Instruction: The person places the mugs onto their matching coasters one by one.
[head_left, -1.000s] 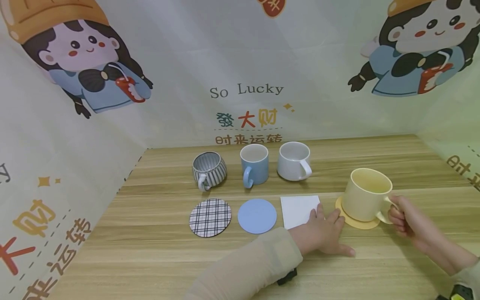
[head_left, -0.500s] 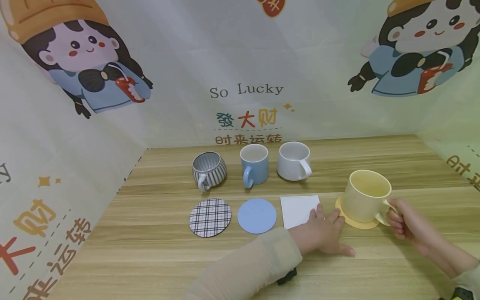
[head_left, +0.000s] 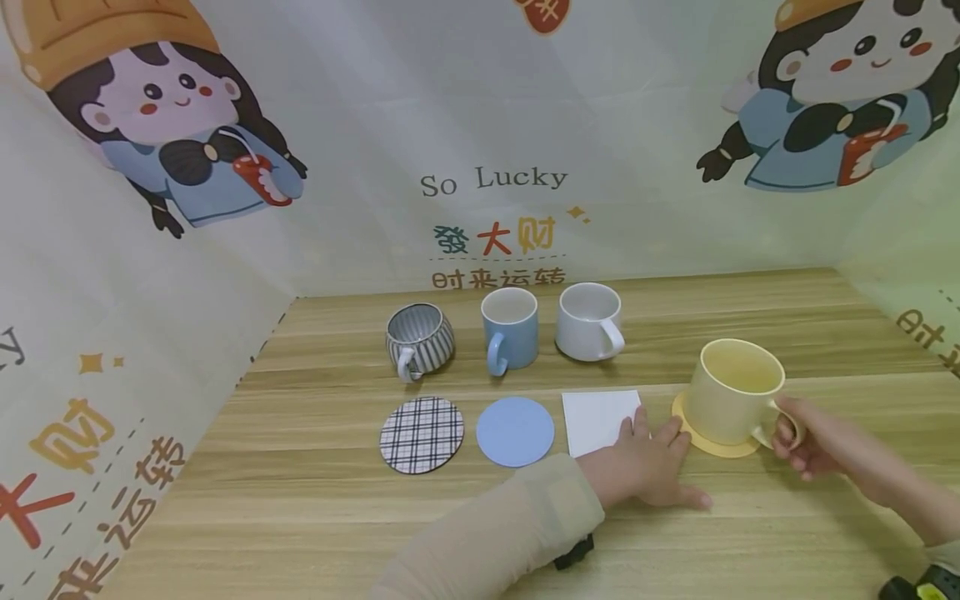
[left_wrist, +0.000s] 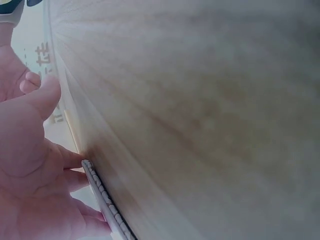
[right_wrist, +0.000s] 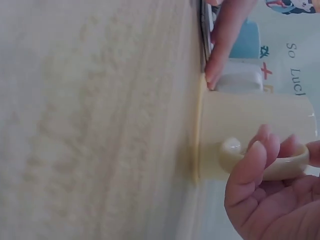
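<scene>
A pale yellow mug stands upright on a round yellow coaster at the right of the table. My right hand holds its handle, fingers loosely curled through the loop in the right wrist view, where the mug lies sideways in the picture. My left hand is spread out flat, palm down. Its fingertips rest on the white square coaster and at the left edge of the yellow one. In the left wrist view the left hand shows straight fingers over the square coaster's edge.
Behind stand a grey striped cup, a blue mug and a white mug. In front of them lie a plaid round coaster and a blue round coaster. A printed curtain closes off the back and sides.
The mug has lowered slightly onto the coaster. My right hand's fingers have loosened and shifted, so more of the handle shows. The left hand has stayed in place.
</scene>
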